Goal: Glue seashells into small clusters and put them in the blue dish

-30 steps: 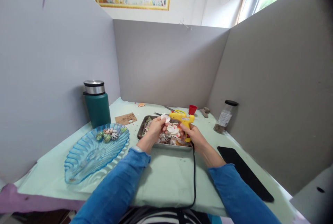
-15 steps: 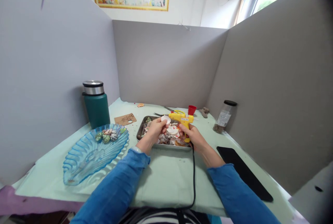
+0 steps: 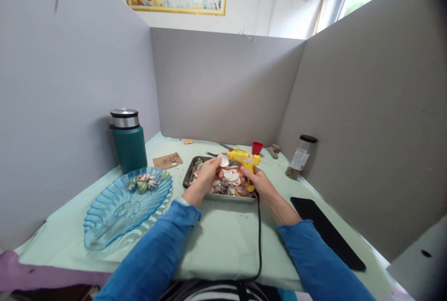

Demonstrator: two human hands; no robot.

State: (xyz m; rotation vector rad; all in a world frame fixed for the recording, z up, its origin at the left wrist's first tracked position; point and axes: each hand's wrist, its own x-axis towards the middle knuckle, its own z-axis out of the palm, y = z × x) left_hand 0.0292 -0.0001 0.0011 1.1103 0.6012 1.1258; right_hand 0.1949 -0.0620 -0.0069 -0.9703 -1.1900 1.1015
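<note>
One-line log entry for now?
left hand: holding white disc | right hand: gripping yellow glue gun | beneath: metal tray with assorted pieces

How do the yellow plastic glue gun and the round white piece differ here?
The yellow plastic glue gun is larger than the round white piece. The gun is pistol-shaped, with a black cord; the piece is a plain disc. The gun is in the right hand, the piece in the left hand. Both are held.

The yellow glue gun (image 3: 250,160) points at a white disc (image 3: 224,160).
</note>
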